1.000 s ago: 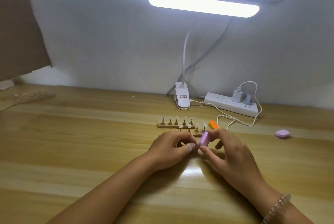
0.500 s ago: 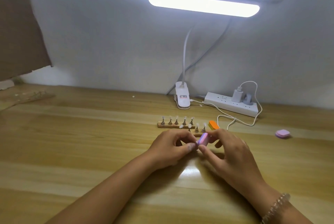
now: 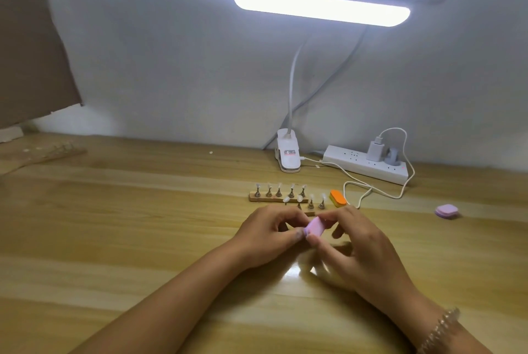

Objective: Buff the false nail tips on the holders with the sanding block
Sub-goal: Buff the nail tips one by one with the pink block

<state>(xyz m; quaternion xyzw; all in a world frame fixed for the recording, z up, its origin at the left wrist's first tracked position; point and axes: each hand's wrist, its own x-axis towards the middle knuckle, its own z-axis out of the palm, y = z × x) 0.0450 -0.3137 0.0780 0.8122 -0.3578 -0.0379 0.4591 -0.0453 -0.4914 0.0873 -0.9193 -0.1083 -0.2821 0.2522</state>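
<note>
My right hand's [image 3: 363, 251] grip pinches the pink sanding block [image 3: 315, 226], just on my side of the wooden holder strip [image 3: 257, 197]; the block's long axis slants away toward that strip. My left hand [image 3: 265, 235] curls against the block's near end; whether that grip holds a tip, I cannot tell. The standing nail tips [image 3: 311, 197] lie just beyond, nearer my right hand.

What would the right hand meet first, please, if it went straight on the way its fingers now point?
Most likely the left hand, whose fingertips sit right against the pink sanding block that the right hand pinches. Depth is hard to judge from this one view.
</note>
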